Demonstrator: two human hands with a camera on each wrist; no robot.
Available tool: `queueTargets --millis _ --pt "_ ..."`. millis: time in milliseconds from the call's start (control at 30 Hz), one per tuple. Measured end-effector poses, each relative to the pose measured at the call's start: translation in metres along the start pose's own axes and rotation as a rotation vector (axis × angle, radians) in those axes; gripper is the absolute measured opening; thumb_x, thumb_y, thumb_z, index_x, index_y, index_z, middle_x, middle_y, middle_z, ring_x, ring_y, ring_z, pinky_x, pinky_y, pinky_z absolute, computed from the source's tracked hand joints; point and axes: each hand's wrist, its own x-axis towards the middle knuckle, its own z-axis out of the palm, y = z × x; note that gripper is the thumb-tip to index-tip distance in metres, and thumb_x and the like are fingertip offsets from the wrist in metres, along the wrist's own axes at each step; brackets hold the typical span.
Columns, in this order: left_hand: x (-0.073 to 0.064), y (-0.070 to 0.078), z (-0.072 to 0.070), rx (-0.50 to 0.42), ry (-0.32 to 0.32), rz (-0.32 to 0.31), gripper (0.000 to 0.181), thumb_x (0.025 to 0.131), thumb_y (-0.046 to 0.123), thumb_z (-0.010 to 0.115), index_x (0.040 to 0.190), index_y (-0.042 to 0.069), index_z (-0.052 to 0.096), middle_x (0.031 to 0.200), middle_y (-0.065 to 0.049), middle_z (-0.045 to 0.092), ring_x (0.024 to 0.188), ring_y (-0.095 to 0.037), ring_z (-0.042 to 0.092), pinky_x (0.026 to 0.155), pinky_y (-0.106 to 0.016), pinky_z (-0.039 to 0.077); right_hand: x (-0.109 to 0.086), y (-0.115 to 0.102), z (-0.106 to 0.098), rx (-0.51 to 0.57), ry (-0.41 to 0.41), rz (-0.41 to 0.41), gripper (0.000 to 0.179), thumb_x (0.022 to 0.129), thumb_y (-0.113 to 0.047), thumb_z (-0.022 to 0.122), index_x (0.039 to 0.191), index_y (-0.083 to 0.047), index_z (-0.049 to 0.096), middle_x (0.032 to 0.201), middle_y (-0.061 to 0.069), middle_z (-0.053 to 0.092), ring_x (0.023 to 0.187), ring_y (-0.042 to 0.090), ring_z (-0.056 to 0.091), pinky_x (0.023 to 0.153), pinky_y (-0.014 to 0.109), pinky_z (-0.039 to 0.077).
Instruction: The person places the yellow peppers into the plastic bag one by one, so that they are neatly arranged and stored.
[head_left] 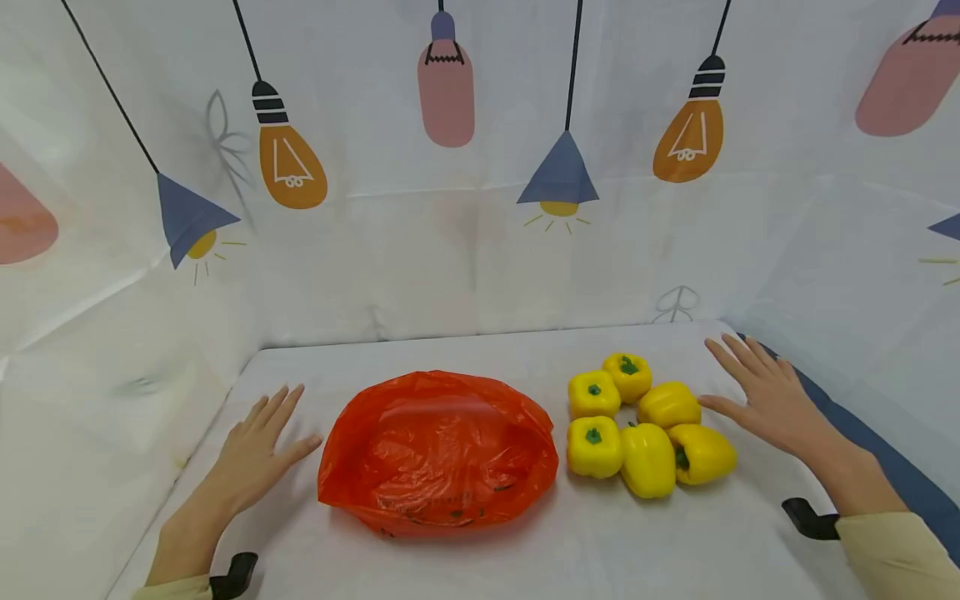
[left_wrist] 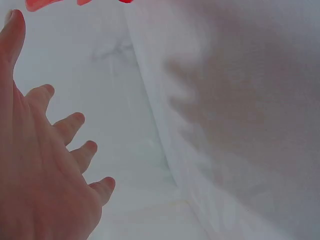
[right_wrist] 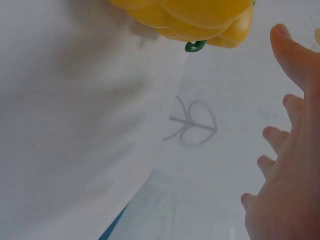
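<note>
A red plastic bag [head_left: 442,450] lies on the white table with its mouth spread toward me. Several yellow bell peppers [head_left: 647,454] with green stems are grouped to the right of the bag. My left hand [head_left: 251,458] hovers left of the bag, fingers extended and thumb toward it. In the left wrist view this hand [left_wrist: 45,160] holds nothing, and a bit of the red bag [left_wrist: 42,4] shows at the top. Right of the peppers, my right hand [head_left: 780,408] is spread with nothing in it. The right wrist view shows yellow peppers [right_wrist: 200,15] beyond its thumb.
The white tabletop [head_left: 585,550] extends in front of the bag and peppers. A pale curtain [head_left: 450,267] printed with hanging lamps and bulbs stands behind and at both sides. Dark blue material [head_left: 885,442] shows along the table's right edge.
</note>
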Motion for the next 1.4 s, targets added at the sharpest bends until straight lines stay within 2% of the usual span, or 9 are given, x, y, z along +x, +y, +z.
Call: queueTargets --millis 167,300,400,567,833,933,1100,1167,1400 --pt "0.002 0.007 0.0 -0.014 -0.015 0.017 0.087 0.093 0.061 0.053 0.161 0.03 0.008 0.167 -0.017 0.015 0.151 -0.048 0.009 0.108 -0.079 0.01 0.007 -0.01 -0.004 0.042 0.001 -0.074 0.092 0.09 -0.044 0.067 0.161 -0.024 0.012 0.168 0.015 0.01 0.155 0.041 -0.005 0.116 0.074 -0.006" --pt "0.003 0.011 0.004 -0.034 -0.043 0.003 0.089 0.091 0.065 0.053 0.161 0.033 0.008 0.167 -0.016 0.015 0.148 -0.05 0.018 0.106 -0.08 0.018 0.014 -0.019 -0.007 0.046 -0.007 -0.116 0.091 0.089 -0.042 0.069 0.161 -0.024 0.015 0.167 0.015 0.015 0.155 0.042 0.002 0.118 0.072 -0.003" --pt "0.004 0.013 0.007 -0.051 -0.065 -0.011 0.09 0.09 0.067 0.053 0.16 0.036 0.007 0.167 -0.013 0.017 0.146 -0.049 0.023 0.103 -0.081 0.024 0.019 -0.027 -0.009 0.041 -0.034 -0.124 0.091 0.089 -0.045 0.068 0.161 -0.024 0.016 0.167 0.016 0.016 0.154 0.044 0.005 0.118 0.073 -0.001" --pt "0.005 0.018 0.011 -0.073 -0.088 -0.003 0.09 0.089 0.067 0.055 0.159 0.04 0.005 0.167 -0.01 0.017 0.148 -0.045 0.023 0.104 -0.079 0.026 0.027 -0.042 -0.011 0.037 -0.086 -0.127 0.09 0.089 -0.047 0.067 0.16 -0.023 0.018 0.164 0.019 0.021 0.151 0.048 0.011 0.116 0.075 0.004" --pt "0.003 0.029 0.017 -0.087 -0.14 0.011 0.089 0.085 0.068 0.059 0.157 0.045 0.011 0.168 -0.006 0.016 0.148 -0.043 0.025 0.1 -0.078 0.035 0.039 -0.07 -0.007 0.102 -0.171 -0.147 0.087 0.088 -0.045 0.07 0.159 -0.027 0.024 0.165 0.016 0.022 0.152 0.045 0.012 0.117 0.073 0.01" --pt "0.001 0.034 0.018 -0.082 -0.144 0.038 0.087 0.085 0.067 0.06 0.156 0.047 0.014 0.167 -0.007 0.019 0.147 -0.042 0.029 0.099 -0.075 0.039 0.045 -0.079 -0.004 0.131 -0.194 -0.157 0.085 0.087 -0.043 0.071 0.158 -0.028 0.026 0.165 0.014 0.023 0.152 0.044 0.012 0.117 0.072 0.011" --pt "0.001 0.041 0.02 -0.067 -0.121 0.122 0.077 0.087 0.061 0.062 0.154 0.043 0.029 0.164 -0.006 0.026 0.143 -0.041 0.037 0.1 -0.071 0.042 0.049 -0.091 0.0 0.179 -0.234 -0.163 0.085 0.085 -0.037 0.075 0.157 -0.03 0.03 0.165 0.011 0.024 0.153 0.043 0.011 0.118 0.072 0.009" --pt "0.001 0.043 0.021 -0.067 -0.12 0.136 0.074 0.088 0.06 0.062 0.153 0.039 0.035 0.164 -0.006 0.027 0.143 -0.041 0.039 0.101 -0.07 0.042 0.051 -0.095 0.002 0.187 -0.252 -0.169 0.086 0.084 -0.035 0.077 0.156 -0.03 0.031 0.165 0.009 0.025 0.153 0.042 0.011 0.119 0.071 0.009" --pt "0.004 0.046 0.023 -0.107 -0.168 0.075 0.077 0.089 0.049 0.066 0.156 0.031 0.032 0.162 -0.013 0.03 0.144 -0.043 0.035 0.105 -0.071 0.038 0.058 -0.11 0.013 0.181 -0.313 -0.184 0.082 0.083 -0.029 0.076 0.155 -0.033 0.035 0.162 0.002 0.035 0.154 0.036 0.016 0.121 0.067 0.009"
